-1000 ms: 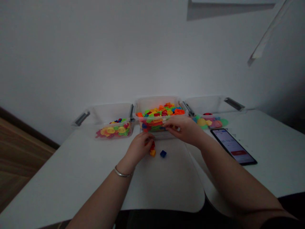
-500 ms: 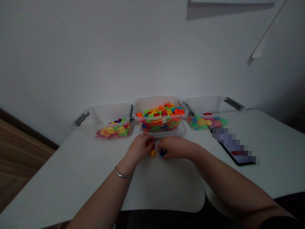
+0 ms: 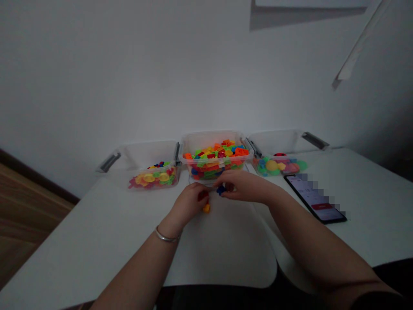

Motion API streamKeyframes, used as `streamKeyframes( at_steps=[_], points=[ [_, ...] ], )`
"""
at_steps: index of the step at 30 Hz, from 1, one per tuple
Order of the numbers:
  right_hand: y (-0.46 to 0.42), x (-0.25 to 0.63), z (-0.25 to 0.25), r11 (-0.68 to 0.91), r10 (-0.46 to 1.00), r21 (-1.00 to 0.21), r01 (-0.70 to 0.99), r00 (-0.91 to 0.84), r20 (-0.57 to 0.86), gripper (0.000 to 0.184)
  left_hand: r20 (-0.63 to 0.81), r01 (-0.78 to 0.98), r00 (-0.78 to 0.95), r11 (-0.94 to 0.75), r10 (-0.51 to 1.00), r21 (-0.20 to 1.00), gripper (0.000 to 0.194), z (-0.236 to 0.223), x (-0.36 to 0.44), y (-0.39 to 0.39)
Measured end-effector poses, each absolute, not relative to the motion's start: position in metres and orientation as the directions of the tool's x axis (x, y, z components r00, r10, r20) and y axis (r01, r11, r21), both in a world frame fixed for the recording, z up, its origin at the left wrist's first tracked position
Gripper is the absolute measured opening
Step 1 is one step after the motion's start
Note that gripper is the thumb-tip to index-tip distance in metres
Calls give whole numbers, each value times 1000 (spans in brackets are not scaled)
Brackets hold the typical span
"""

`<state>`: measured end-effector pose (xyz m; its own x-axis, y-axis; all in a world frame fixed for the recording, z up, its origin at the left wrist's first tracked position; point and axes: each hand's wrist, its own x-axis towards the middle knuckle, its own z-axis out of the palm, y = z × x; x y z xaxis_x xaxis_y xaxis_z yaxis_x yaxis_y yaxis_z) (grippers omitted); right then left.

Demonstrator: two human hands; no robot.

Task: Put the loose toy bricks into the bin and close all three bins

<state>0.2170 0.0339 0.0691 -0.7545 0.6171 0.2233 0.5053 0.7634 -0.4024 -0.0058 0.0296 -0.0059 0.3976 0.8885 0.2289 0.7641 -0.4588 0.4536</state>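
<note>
My left hand [image 3: 190, 201] curls its fingers around a red toy brick [image 3: 203, 196], which is partly hidden by them. An orange-yellow brick [image 3: 206, 208] sits just below the red one, seemingly joined to it. To the right, my right hand [image 3: 240, 185] pinches a small blue brick [image 3: 220, 190] between thumb and fingers, slightly above the table. A short gap separates the blue brick from the red one. Directly behind both hands stands a clear plastic box [image 3: 214, 159] heaped with bricks of many colours.
A clear box [image 3: 151, 146] with colourful pieces stands at left, and another [image 3: 274, 142] with round pieces at right; both have grey latches. A phone [image 3: 314, 200] lies right of my right forearm. The white table [image 3: 112, 224] meets a pale wall behind.
My right hand has moved up and away from me with the blue brick, towards the middle box. My left hand has barely moved.
</note>
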Motion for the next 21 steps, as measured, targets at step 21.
streamKeyframes(
  at_steps=[21],
  points=[
    [64, 238, 53, 576, 653, -212, 789, -289, 700, 34, 193, 765, 393, -436, 899, 473, 22, -2, -5, 27]
  ],
)
